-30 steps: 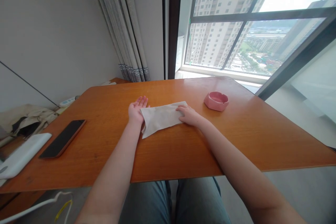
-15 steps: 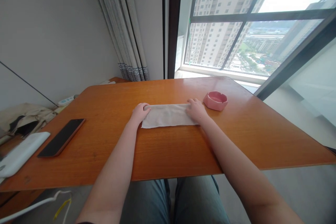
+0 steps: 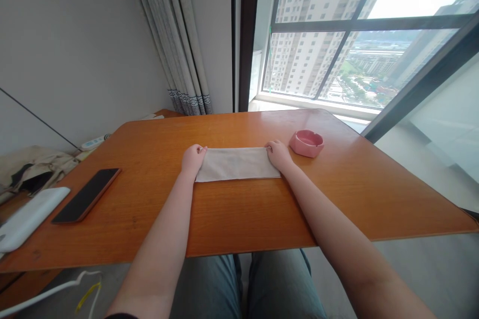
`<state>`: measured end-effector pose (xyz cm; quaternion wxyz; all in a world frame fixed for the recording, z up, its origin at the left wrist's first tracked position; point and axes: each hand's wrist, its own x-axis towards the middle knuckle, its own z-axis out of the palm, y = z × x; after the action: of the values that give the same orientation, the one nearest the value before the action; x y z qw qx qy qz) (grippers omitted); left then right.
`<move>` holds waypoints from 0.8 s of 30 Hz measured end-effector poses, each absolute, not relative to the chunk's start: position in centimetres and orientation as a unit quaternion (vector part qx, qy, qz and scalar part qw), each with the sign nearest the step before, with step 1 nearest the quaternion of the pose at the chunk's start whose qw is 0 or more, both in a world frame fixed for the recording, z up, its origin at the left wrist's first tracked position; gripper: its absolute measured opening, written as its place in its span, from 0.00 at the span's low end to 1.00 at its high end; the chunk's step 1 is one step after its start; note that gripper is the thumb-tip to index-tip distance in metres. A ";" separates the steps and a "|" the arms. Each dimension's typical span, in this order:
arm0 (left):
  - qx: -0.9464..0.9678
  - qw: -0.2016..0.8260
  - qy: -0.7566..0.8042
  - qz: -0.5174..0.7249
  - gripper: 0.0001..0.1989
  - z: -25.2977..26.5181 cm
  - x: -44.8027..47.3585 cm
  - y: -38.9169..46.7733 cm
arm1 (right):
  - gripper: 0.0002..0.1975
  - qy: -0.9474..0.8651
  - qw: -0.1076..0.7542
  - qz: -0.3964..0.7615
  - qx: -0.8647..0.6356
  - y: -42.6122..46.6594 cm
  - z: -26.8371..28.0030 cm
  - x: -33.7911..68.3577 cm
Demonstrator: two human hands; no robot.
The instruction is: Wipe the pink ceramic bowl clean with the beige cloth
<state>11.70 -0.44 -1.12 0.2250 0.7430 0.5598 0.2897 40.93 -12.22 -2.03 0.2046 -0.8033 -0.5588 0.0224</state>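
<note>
A pale, light grey cloth lies flat as a long folded strip on the wooden table. At its far left corner my left hand is closed, thumb and fingers pinching the edge. My right hand grips the far right corner with curled fingers, its palm over the cloth's right end. Just beyond my right hand sits a pink ashtray-like dish with angled sides.
To the left lie a dark smartphone and a white flat device. Crumpled beige fabric and a white power strip are beyond the table's left side. A white cable hangs below. A window stands behind.
My left hand has moved to the left with the cloth's corner, and the strip looks smoother and stretched wider. My right hand has stayed nearly in place.
</note>
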 end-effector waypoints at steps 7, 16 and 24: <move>0.793 0.150 0.532 0.254 0.18 -1.5 12.1 -0.9 | 0.18 -0.551 0.222 -0.007 -0.805 -12.4 -1.9 40.5; 0.908 0.186 0.324 0.190 0.21 -0.7 14.9 -3.7 | 0.25 -0.642 0.237 0.010 -0.730 -13.1 -1.2 35.2; 0.858 0.124 0.486 0.108 0.27 -2.5 15.0 -3.6 | 0.36 -0.626 0.087 0.066 -0.772 -13.3 -2.5 33.3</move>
<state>15.00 -3.55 -2.50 0.1236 0.8582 0.4862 0.1083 33.32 -13.27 -2.53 0.0868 -0.7722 -0.6259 0.0664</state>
